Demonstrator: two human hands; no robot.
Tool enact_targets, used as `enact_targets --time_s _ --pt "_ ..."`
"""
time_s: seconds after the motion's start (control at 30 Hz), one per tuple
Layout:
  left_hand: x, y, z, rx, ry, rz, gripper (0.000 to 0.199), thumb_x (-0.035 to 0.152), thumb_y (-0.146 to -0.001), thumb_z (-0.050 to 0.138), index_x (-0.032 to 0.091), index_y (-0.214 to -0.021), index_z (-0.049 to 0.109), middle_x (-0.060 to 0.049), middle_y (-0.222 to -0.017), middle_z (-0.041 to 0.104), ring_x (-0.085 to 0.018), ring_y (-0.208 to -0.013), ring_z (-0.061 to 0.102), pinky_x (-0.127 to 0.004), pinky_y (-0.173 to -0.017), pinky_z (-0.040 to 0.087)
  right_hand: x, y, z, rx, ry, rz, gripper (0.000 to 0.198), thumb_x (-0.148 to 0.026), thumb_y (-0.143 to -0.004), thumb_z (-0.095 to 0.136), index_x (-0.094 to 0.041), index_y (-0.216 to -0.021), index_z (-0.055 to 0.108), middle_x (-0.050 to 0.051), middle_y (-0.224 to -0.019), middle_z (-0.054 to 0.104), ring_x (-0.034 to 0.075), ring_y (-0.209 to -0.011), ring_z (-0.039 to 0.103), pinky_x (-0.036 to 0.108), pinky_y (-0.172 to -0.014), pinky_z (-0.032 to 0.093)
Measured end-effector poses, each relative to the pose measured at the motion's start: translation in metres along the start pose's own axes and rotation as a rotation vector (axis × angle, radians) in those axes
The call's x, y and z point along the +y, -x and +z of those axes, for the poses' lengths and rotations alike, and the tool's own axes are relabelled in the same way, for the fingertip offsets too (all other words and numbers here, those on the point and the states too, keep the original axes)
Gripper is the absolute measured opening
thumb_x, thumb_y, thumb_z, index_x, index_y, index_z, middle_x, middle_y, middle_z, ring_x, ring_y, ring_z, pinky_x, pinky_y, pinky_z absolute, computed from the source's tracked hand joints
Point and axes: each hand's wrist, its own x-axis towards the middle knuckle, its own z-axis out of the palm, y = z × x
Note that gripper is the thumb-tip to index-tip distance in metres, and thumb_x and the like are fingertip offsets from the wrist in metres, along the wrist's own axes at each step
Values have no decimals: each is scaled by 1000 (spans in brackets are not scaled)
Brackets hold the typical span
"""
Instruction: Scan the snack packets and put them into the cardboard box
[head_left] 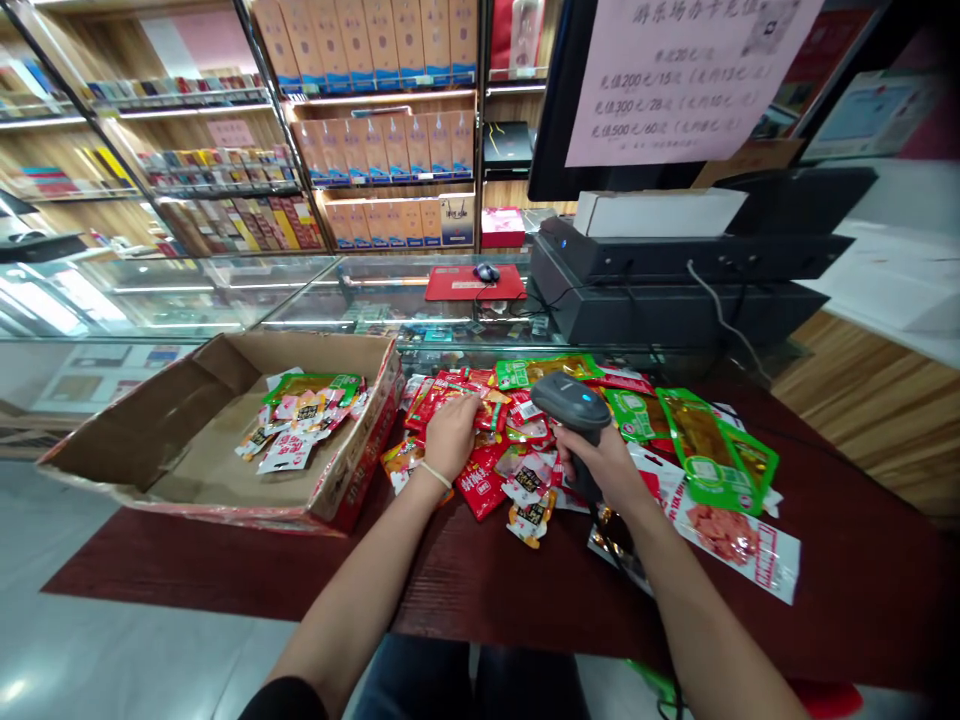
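Observation:
My right hand is wrapped round the handle of a dark barcode scanner, a small blue light lit on its top. The scanner head is over a pile of snack packets, angled up and to the left. Among the red packets on the pile's left side is my left hand, its fingers closed on a red snack packet; the fingertips are partly hidden. Small white-and-pink packets lie between the hands. To the right are green-edged pouches and a long white packet with a pinkish food picture.
Left of the pile stands an open cardboard box with several packets inside. Behind are a glass counter, a red mouse pad with a mouse, and a monitor above dark equipment. The scanner's cable hangs over the dark red table.

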Motion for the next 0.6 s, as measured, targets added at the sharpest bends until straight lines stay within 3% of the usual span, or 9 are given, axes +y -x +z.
enact_targets --time_s 0.17,0.27,0.37,0.43,0.5,0.6 --pt "8 6 -12 102 206 42 36 20 -95 49 27 -128 61 -9 -133 64 -23 -122 60 -39 -104 46 -5 -1 0 -2 -24 -39 36 -48 -79 75 -20 -66 55 -3 -53 53 11 -39 47 25 -40 40" --pt "13 7 -13 223 348 -165 32 29 -97 48 25 -128 56 -9 -117 69 -22 -107 66 -36 -96 50 -5 -1 -2 4 -24 -63 36 -48 -80 74 -20 -65 56 -3 -53 53 11 -38 48 25 -40 40" --pt "18 0 -5 377 547 -420 28 33 -98 45 21 -123 52 -10 -118 66 -21 -109 63 -37 -98 48 -3 -2 -4 16 21 -75 39 -50 -81 72 -20 -63 56 -3 -51 54 11 -38 48 25 -41 41" --pt "20 -6 1 360 773 -546 28 30 -96 47 21 -123 47 -10 -123 64 -20 -111 62 -38 -100 47 -1 -3 -5 23 45 -74 40 -51 -81 71 -19 -63 57 -2 -51 54 11 -38 48 25 -41 41" --pt "20 -11 5 263 1039 -641 35 23 -90 51 23 -124 41 -8 -120 65 -19 -105 65 -37 -96 50 -1 -3 -5 30 62 -67 40 -52 -81 72 -20 -64 57 -2 -52 55 11 -38 48 25 -41 41" --pt "17 -13 5 160 1317 -636 50 18 -80 60 24 -124 38 -5 -115 68 -18 -97 68 -36 -90 54 -4 -1 -3 50 73 -55 38 -52 -79 74 -21 -66 57 -3 -52 55 11 -38 48 26 -41 41"
